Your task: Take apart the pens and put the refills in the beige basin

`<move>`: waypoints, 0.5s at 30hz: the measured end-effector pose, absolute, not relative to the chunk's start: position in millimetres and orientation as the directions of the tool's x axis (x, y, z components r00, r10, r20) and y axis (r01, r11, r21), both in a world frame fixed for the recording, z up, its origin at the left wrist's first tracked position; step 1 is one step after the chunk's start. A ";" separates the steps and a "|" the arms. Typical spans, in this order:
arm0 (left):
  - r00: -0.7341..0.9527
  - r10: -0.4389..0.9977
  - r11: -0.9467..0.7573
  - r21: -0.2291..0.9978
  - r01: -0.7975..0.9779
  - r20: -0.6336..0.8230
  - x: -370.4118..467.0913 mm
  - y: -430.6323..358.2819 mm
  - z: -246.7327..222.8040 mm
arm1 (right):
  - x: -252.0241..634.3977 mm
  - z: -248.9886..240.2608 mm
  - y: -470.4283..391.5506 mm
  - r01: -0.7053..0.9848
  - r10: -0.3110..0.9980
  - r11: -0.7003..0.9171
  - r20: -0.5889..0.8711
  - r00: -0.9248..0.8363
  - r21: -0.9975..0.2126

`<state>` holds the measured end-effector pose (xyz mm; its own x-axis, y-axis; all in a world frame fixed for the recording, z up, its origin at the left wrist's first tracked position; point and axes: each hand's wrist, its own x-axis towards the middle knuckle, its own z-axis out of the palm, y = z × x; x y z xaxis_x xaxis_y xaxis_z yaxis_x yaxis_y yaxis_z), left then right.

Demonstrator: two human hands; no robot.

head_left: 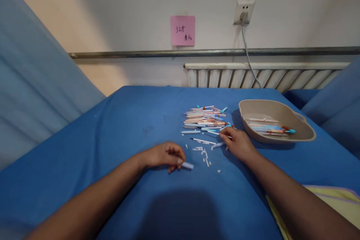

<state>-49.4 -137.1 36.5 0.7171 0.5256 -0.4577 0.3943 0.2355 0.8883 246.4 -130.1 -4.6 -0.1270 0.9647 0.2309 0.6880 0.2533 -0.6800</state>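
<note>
My left hand (168,154) is closed on a short pale pen barrel (188,165), which sticks out to the right from the fingertips. My right hand (238,143) pinches a thin white pen refill (212,132), its far end pointing left over the cloth. Just beyond it lies a pile of pens (204,118) in pink, white and blue. Between the hands are several small white plastic bits (206,153). Another refill (203,141) with a dark tip and a pale pen barrel (218,144) rest close to my right fingers.
At the right stands a beige basket (305,129) with several pens in it. A blue cloth (135,120) covers the table. A yellow cloth (334,197) lies under my right forearm. Behind are a metal rail (157,54), a radiator (230,75) and a plugged-in cable (246,47).
</note>
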 end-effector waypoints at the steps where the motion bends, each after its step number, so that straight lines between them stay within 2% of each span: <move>1: 0.724 0.538 0.209 0.901 0.381 -0.431 -39.4 -123.8 36.8 | 246.5 -4.2 -130.3 0.689 0.964 0.256 0.234 -0.128 -0.678; 6: 0.760 0.580 0.131 0.955 0.267 -0.292 9.0 -82.5 35.6 | 246.4 -3.3 -129.1 0.679 0.954 0.279 0.274 -0.118 -0.679; 11: 0.740 0.633 0.141 0.973 0.181 -0.229 28.5 -105.9 43.6 | 246.0 -5.7 -125.4 0.636 0.954 0.248 0.299 -0.028 -0.731; 13: 0.813 0.512 0.141 0.961 0.238 -0.276 32.5 -135.2 47.7 | 246.2 -6.8 -123.9 0.615 0.953 0.242 0.304 -0.003 -0.750; 15: 0.886 0.320 0.131 0.942 0.310 -0.336 38.3 -166.0 47.7 | 246.2 -7.6 -123.0 0.607 0.952 0.242 0.306 0.002 -0.757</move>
